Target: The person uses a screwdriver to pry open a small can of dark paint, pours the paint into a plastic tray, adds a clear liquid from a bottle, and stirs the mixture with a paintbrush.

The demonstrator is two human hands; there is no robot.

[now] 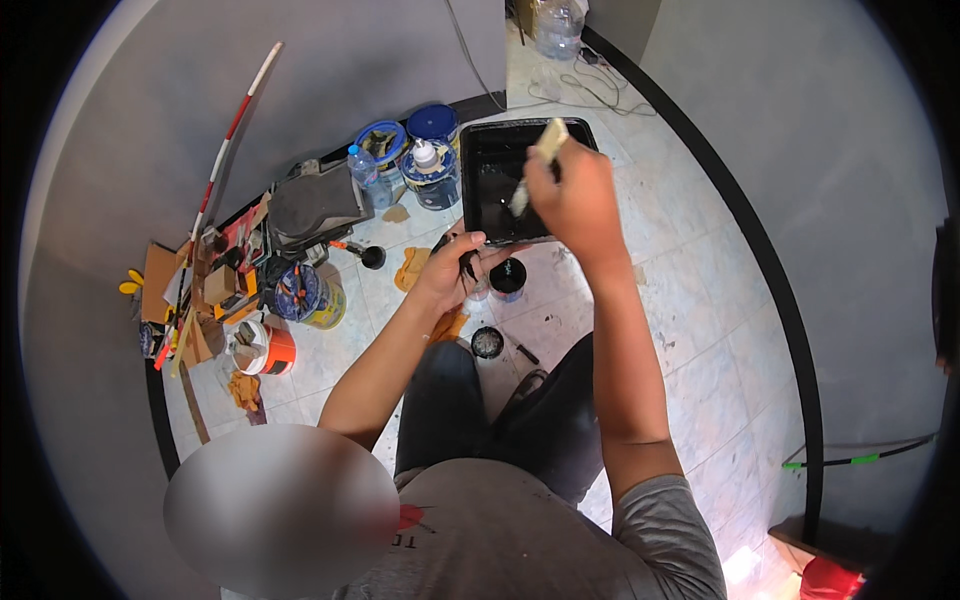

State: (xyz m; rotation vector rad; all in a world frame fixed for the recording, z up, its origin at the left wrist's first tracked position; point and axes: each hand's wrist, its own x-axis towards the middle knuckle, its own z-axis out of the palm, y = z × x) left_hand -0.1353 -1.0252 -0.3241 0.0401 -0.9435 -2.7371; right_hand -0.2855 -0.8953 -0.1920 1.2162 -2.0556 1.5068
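Observation:
My left hand (453, 268), its fingers smeared with black paint, grips the near-left corner of a black paint tray (486, 160). The tray is held up over the floor, with dark, glossy paint inside. Closed around a pale-handled paintbrush (552, 140), my right hand (580, 200) is over the tray's right side. The brush's lower end, blurred by motion, points down into the tray. Just below the tray stands an open can of black paint (508, 276). A round lid (487, 343) lies nearer my knees, beside a small dark-handled tool (524, 352).
Paint buckets (432, 180) and a water bottle (368, 178) stand beyond my left hand. To the left lie a grey tray (310, 205), a tool-filled bucket (308, 297), an orange-and-white bucket (277, 350) and a red-white pole (236, 120). Grey walls rise on both sides.

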